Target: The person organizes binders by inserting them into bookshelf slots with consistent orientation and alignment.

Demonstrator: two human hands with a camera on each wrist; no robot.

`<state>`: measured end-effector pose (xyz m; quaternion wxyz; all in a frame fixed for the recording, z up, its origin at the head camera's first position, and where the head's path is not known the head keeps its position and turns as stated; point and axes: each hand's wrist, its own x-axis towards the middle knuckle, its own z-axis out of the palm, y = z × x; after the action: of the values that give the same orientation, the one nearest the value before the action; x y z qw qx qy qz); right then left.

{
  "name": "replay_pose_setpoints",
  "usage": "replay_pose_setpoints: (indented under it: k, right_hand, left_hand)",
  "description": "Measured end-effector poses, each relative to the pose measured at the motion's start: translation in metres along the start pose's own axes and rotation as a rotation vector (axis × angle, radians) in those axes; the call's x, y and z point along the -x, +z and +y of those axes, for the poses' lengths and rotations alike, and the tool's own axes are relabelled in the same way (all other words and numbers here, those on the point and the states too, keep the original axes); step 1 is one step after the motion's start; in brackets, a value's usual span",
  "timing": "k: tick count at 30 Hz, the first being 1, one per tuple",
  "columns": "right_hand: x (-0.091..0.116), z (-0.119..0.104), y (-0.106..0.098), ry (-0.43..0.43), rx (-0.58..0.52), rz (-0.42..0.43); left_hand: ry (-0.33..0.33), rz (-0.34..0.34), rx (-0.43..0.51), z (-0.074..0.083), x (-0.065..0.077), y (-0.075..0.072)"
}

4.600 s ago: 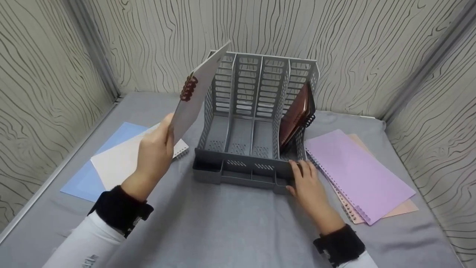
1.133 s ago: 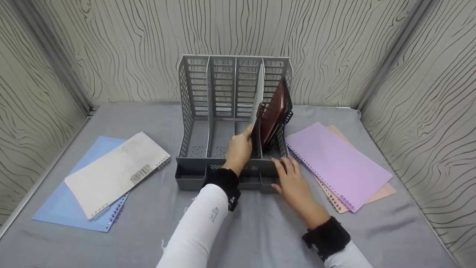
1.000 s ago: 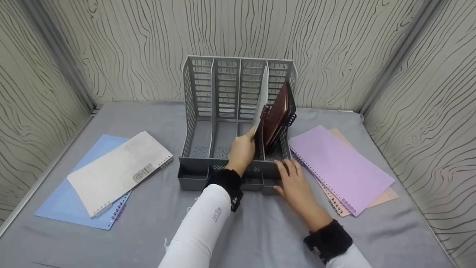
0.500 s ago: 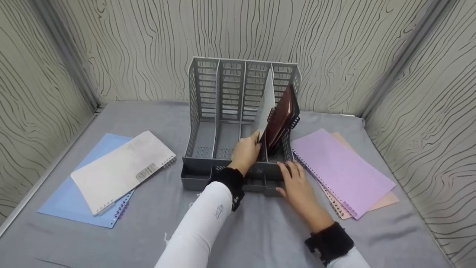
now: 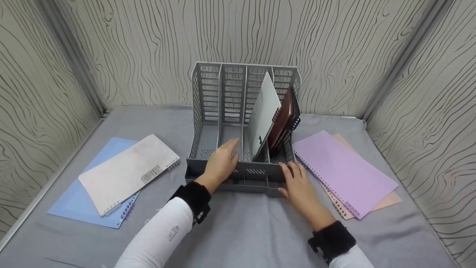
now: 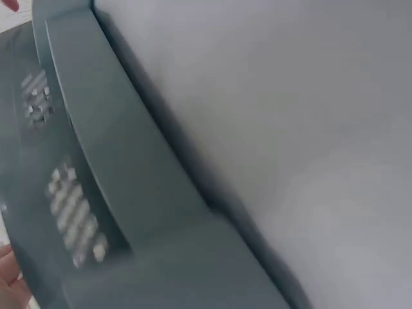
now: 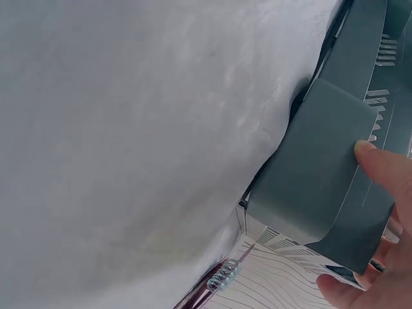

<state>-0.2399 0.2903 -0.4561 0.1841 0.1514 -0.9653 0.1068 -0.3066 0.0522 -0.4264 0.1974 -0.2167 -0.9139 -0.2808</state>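
Observation:
A grey four-slot file organizer (image 5: 256, 166) stands on the table; its front tray (image 6: 122, 148) fills part of the left wrist view. In its third slot leans a white spiral notebook (image 5: 264, 111), tilted right. The rightmost slot holds a dark red notebook (image 5: 283, 115) and a black one (image 5: 295, 108). My left hand (image 5: 220, 163) holds nothing, its fingers extended above the organizer's front wall, left of the white notebook. My right hand (image 5: 300, 186) grips the organizer's front right corner. In the right wrist view its thumb (image 7: 376, 161) lies against the tray's edge, fingers partly hidden behind.
On the left, a whitish spiral notebook (image 5: 130, 175) overlaps a blue one (image 5: 81, 203). A purple spiral notebook (image 5: 346, 171) lies over a peach one (image 5: 390, 202) on the right. Patterned panels (image 5: 238, 33) enclose the table's back and sides.
My left hand brought the white notebook from the left into the third slot, then let go and drew back leftward. The notebook now leans there alone. My right hand stays at the organizer's corner.

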Motion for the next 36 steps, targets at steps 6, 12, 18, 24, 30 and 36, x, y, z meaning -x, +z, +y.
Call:
replay_pose_setpoints:
  k: [6,12,18,24,30,36]
  right_hand:
    - [-0.001,0.001,-0.001,0.02,0.002,-0.032]
    - [-0.001,0.001,0.0,-0.001,0.001,-0.014]
    - [-0.001,0.003,0.0,-0.007,-0.011,-0.014]
    - [-0.001,0.003,0.001,-0.013,-0.012,-0.014]
    - [-0.001,0.001,0.002,-0.009,-0.015,-0.012]
    - [-0.001,0.004,0.001,-0.001,-0.018,-0.045]
  left_hand:
    - [0.02,0.038,-0.056,-0.028,0.017,-0.032]
    - [-0.054,0.025,-0.108,-0.059,0.035,-0.061]
    - [-0.089,0.019,-0.146,-0.086,0.052,-0.08]
    - [-0.128,0.031,-0.217,-0.114,0.068,-0.093]
    - [-0.185,0.006,-0.247,-0.137,0.082,-0.101]
    - [-0.261,-0.049,-0.248,-0.153,0.092,-0.103]
